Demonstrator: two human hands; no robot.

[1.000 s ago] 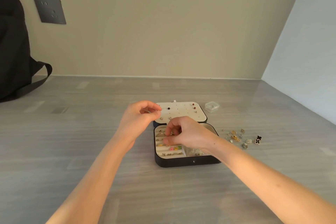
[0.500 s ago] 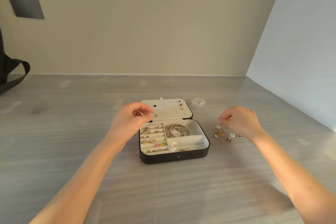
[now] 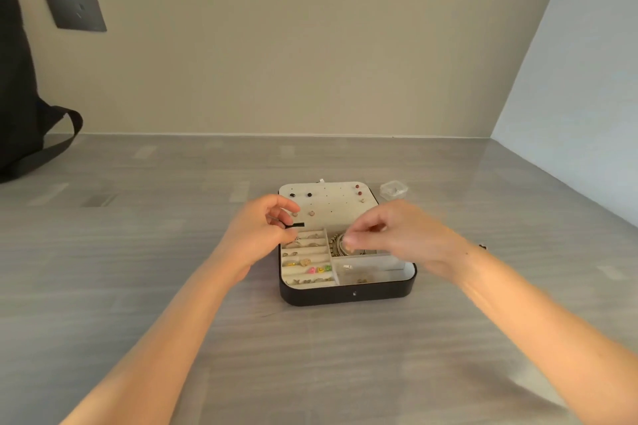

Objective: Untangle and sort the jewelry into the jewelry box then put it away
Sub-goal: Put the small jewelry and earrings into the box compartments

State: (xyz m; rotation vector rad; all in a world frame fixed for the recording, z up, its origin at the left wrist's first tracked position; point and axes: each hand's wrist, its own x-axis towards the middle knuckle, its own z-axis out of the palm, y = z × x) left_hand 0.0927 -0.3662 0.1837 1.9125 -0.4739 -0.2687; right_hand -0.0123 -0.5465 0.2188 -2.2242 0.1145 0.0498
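Sitting open on counter [image 3: 138, 286]: black jewelry box [image 3: 348, 294], cream lid flat behind tray. Left hand [image 3: 259, 231] over box's rear left corner, fingers curled, thumb near forefinger; contents not discernible. Right hand [image 3: 397, 235] above box's bracelet compartment, fingertips pinched; held item too small to tell.

A single wide-angle camera sits at the person's head, facing forward and tilted down across the grey wood-grain tabletop [image 3: 138, 286] toward the beige back wall [image 3: 310, 45]. The open black jewelry box with cream lining [image 3: 348, 293] lies near, centre frame. The left hand [image 3: 262, 228] and right hand [image 3: 390, 235] enter from the bottom corners.
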